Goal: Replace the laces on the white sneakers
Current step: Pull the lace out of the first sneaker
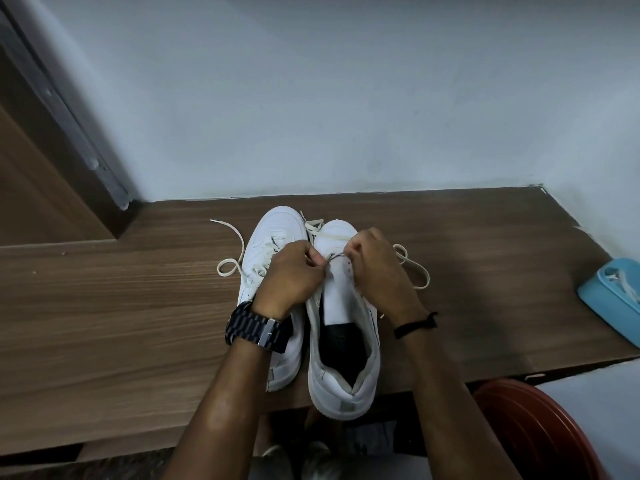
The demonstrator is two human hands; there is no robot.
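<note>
The wooden table (104, 306) bears two white sneakers side by side under the person's hands: the right sneaker (343, 358) lies directly beneath the grip with its tongue bared, and the left sneaker (266, 233) sits just left of it, touching. Both the left hand (289, 275) and the right hand (379, 268) have fingers curled, pinching a cream lace (334, 257) stretched between them over the right sneaker's front eyelets; its loose end loops on the table right of the grip, and a blue container (595, 299) lies well apart, further right
</note>
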